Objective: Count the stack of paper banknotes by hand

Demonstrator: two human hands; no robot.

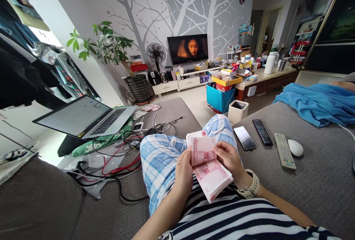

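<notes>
A stack of pink banknotes (212, 177) is held over my lap, folded across its middle so that the upper and lower halves both show. My left hand (183, 168) grips the stack at its left side, the thumb lying along the edge. On the right, my right hand (229, 158) pinches the top note near its right edge between thumb and fingers. A pale watch (251, 186) is on my right wrist. The undersides of the notes and several fingers are hidden.
Right of my legs lie a phone (244, 138), a black remote (262, 132), a grey remote (284, 151) and a white mouse (295, 147). An open laptop (111, 121) and tangled cables (122, 169) are on the left. Beyond stand a bin (237, 111) and a cluttered table (266, 81).
</notes>
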